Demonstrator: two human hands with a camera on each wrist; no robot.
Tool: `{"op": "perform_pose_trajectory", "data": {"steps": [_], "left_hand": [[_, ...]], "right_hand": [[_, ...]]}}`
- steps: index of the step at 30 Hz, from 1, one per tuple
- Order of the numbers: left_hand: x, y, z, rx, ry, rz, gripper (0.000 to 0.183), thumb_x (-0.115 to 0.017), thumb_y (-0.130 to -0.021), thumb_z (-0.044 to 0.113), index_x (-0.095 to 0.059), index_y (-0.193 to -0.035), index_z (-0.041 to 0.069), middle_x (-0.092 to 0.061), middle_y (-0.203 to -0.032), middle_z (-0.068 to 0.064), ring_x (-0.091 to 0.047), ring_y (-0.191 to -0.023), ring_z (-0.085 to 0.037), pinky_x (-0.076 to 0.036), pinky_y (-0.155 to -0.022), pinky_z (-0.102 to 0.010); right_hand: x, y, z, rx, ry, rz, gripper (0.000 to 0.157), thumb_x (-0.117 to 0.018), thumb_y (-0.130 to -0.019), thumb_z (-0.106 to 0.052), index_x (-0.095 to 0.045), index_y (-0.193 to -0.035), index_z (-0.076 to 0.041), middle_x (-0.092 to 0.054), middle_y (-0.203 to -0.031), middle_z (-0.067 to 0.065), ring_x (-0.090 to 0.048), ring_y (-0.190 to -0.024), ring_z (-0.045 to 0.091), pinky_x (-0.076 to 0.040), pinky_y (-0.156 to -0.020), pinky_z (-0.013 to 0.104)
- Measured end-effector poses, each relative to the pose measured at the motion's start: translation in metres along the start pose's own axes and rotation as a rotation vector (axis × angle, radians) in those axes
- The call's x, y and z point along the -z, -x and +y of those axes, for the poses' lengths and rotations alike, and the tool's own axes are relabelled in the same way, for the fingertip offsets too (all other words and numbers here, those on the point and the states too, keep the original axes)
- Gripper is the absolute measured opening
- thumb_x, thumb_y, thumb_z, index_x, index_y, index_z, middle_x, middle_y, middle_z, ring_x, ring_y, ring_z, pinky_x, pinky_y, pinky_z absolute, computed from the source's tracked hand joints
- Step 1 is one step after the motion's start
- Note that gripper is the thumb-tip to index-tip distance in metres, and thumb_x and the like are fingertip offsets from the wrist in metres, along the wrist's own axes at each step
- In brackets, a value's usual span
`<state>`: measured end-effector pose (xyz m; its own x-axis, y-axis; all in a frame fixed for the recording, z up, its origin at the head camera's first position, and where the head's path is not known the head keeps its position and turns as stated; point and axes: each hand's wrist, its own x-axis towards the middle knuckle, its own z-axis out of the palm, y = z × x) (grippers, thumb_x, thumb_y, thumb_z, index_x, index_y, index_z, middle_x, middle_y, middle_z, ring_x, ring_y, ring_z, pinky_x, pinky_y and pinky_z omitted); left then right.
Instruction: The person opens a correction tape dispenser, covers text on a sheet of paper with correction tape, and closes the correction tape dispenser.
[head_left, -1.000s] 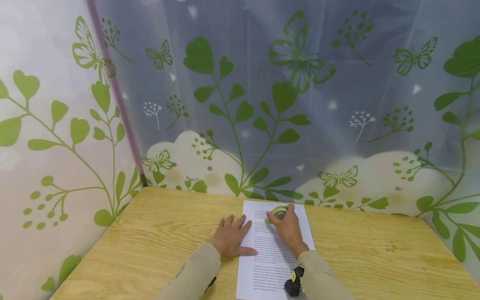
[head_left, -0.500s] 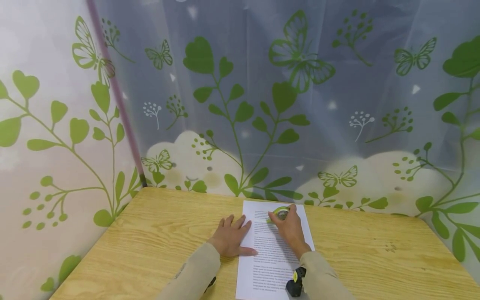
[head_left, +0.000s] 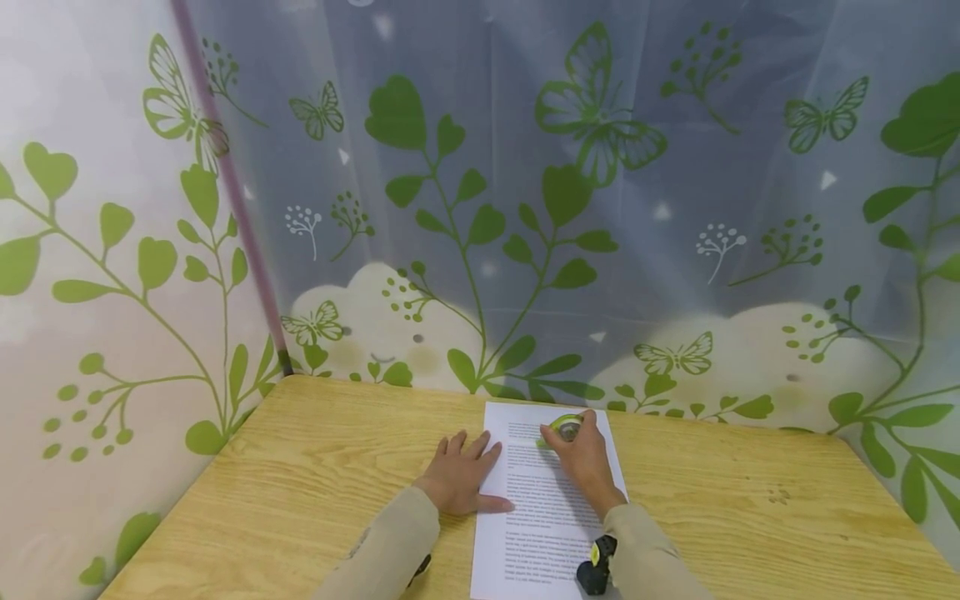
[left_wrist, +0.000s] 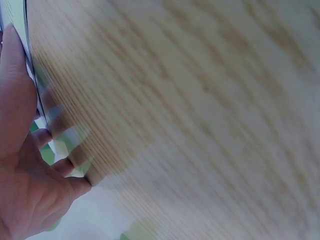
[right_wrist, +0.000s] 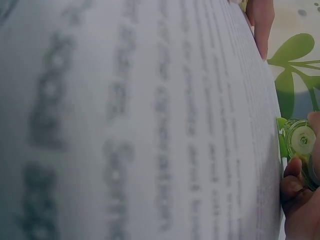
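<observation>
Moved slightly rightward since the earlier frame: R hand (head_left: 587, 468), w/ green tape dispenser (head_left: 569, 428) pinched btwn thumb & fingers. If uneven pressure is applied, a crooked or broken strip might be laid. Dispenser's long axis is slanted, lower left to upper right, tip aimed lower left, near top of paper (head_left: 489, 560). Paper's left edge is apparently steadied by L hand (head_left: 459, 479), fingers spread; if that's lifted, slippage is poss.

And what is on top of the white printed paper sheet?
The left hand lies across the left edge of the sheet; the right hand holds a round green plastic tape dispenser over the upper part. Print covered by these cannot be seen.
</observation>
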<state>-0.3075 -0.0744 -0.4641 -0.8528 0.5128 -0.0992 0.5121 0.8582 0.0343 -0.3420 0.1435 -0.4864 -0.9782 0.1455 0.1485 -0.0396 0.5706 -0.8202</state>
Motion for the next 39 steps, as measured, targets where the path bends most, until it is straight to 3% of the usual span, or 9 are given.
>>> {"op": "perform_pose_trajectory", "data": {"steps": [39], "left_hand": [[0.002, 0.002, 0.000, -0.009, 0.021, 0.011, 0.091, -0.046, -0.082, 0.075, -0.032, -0.150, 0.015, -0.028, -0.153, -0.012, -0.027, -0.135, -0.043, -0.025, -0.105, -0.058]], "right_hand": [[0.022, -0.001, 0.010, -0.017, -0.031, -0.047, 0.061, -0.069, -0.089, -0.033, -0.034, -0.123, 0.002, -0.056, -0.089, 0.013, -0.054, -0.070, 0.019, -0.043, -0.058, 0.032]]}}
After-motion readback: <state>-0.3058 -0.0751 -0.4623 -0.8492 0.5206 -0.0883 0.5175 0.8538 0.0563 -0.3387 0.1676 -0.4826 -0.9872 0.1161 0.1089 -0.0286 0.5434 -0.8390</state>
